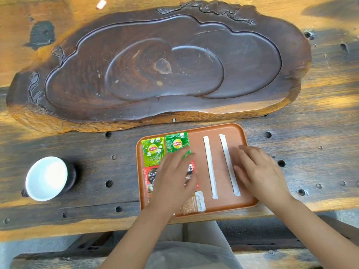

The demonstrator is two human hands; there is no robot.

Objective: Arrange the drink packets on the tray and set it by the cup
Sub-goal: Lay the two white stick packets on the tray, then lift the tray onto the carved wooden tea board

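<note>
Covering red packets, left hand flat, fingers spread; right hand flat beside white stick.

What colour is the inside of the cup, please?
White inside the cup, seen in the head view.

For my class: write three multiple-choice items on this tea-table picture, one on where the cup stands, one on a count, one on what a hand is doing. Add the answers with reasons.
1. The cup stands where, relative to the tray?
A. left of it
B. on it
C. right of it

2. How many long white sticks lie on the tray?
A. one
B. two
C. four

3. The left hand is
A. lifting the cup
B. flat over the packets
C. off the table

Answers: 1 A, bare table separates them. 2 B, one stick beside another. 3 B, its palm covers the red packets.
</note>
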